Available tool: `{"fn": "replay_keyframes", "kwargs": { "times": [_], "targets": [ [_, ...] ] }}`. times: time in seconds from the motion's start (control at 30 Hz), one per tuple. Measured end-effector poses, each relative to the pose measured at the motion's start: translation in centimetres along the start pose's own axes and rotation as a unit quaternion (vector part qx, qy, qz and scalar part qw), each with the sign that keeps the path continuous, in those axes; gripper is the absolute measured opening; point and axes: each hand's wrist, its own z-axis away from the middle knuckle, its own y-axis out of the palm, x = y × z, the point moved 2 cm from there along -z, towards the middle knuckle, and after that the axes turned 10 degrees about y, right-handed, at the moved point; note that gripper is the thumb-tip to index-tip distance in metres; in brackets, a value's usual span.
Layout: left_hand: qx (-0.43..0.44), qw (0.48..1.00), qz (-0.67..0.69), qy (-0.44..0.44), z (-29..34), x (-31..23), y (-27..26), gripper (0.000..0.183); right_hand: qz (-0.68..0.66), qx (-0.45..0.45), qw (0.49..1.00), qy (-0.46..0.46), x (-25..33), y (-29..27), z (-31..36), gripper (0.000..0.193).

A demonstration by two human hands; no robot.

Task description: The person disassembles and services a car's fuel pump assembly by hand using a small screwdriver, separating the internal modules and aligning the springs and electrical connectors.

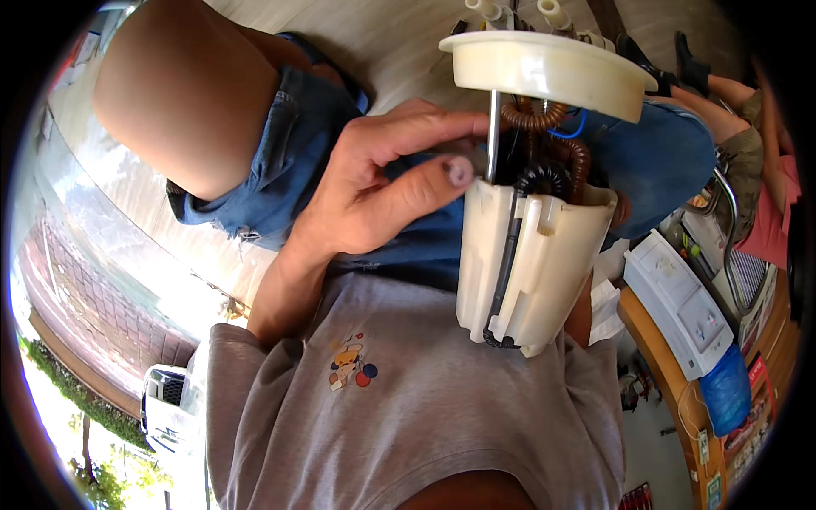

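A fuel pump module (510,255) stands upright in front of my torso, with a cream round flange (548,72) above and a cream plastic body below. A metal rod (493,136) joins the two; brown corrugated hoses (534,117), a black corrugated tube (544,177) and a blue wire (569,127) show in the gap. My left hand (374,183) is open beside this gap, index finger reaching to the rod and thumb near the body's upper rim. Behind the body, my right hand (624,207) supports the module; only a bit of finger shows at its right edge.
My knees in blue denim shorts (280,161) flank the module. At right stand a wooden desk (671,357), a white plastic case (680,297) and a blue bag (729,395). A seated person (748,170) is at the far right. A white vehicle (166,399) shows at left.
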Motion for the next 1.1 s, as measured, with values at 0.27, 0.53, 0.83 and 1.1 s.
{"fn": "replay_keyframes", "kwargs": {
  "times": [0.27,0.53,0.83,1.1],
  "targets": [
    [-0.153,0.834,-0.440,0.295,-2.1,-1.0,-0.8,0.054,-0.048,0.010,0.999,-0.006,0.2,-0.2,0.2,0.109],
    [-0.033,0.826,-0.483,0.289,-4.9,-1.8,-0.9,0.082,-0.146,0.026,0.989,-0.008,-0.1,-0.7,0.4,0.107],
    [-0.034,0.901,-0.363,0.236,-5.2,-0.4,-0.8,0.096,-0.120,0.026,0.992,0.037,2.0,2.4,-0.3,0.099],
    [-0.034,0.888,-0.381,0.255,-5.8,0.0,-0.8,0.094,-0.072,0.016,0.996,0.050,2.4,2.4,-0.2,0.094]
  ]
}}
